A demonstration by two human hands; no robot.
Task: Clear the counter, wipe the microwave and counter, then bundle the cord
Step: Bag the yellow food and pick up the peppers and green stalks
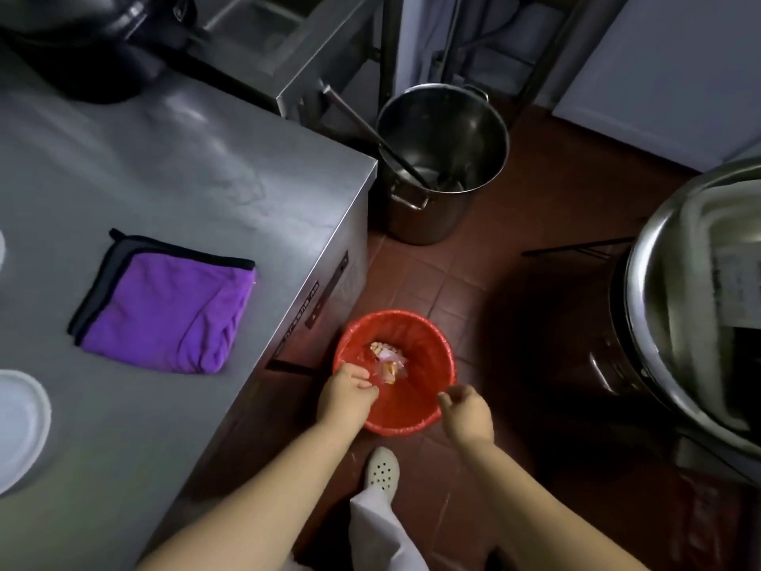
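Observation:
A red waste bin (424,335) stands on the floor beside the steel counter (173,158). Crumpled wrappers (385,362) lie inside it. My left hand (346,395) hangs over the bin's near-left rim with fingers loosely curled and nothing in them. My right hand (467,412) hovers over the near-right rim, fingers relaxed and bare. A folded purple cloth (169,307) with a dark edge lies on the counter. The microwave and cord are out of view.
A white plate (18,426) sits at the counter's left edge. A tall steel pot (442,158) with a ladle stands on the tiled floor behind the bin. A large steel bowl (675,302) looms at right. My white shoe (383,467) is below the bin.

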